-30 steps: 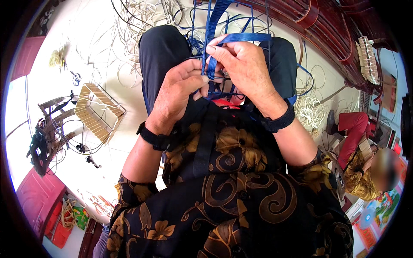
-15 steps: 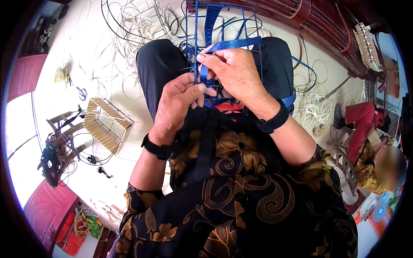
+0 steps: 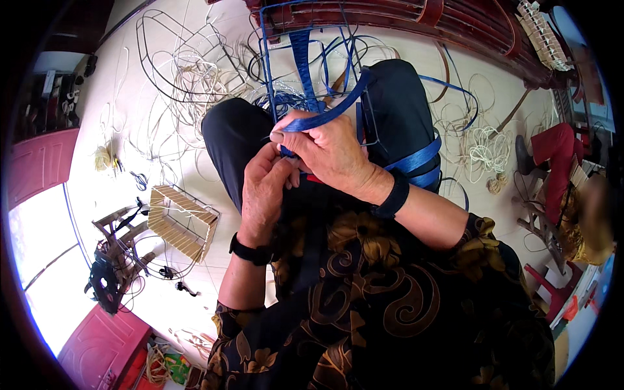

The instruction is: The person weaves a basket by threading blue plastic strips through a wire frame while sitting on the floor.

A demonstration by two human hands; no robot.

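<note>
A blue wire frame (image 3: 265, 58) stands between my knees, its lower part hidden behind my hands. My right hand (image 3: 335, 153) is closed, pinching a flat blue strap (image 3: 335, 114) between thumb and forefinger. From there the strap arcs up to the right across the frame. My left hand (image 3: 263, 185) is closed just below, its fingertips pressed together at the blue strap where it meets the frame's bar. My own fingers hide most of that spot. Another blue strap (image 3: 301, 65) runs along inside the frame, and further blue strap (image 3: 419, 159) lies across my right thigh.
Tangled pale cord (image 3: 188, 78) and a dark wire frame (image 3: 153, 49) lie on the floor ahead. At left are a slatted frame (image 3: 175, 224) and a wooden stool (image 3: 123, 237). Dark red wooden furniture (image 3: 390, 26) stands ahead right. Another person's red-clad leg (image 3: 552, 153) shows at right.
My right hand has turned and moved down and left with the strap, which now bows in an arc. My left hand is lower. The frame has shifted left, and the whole view has moved slightly.
</note>
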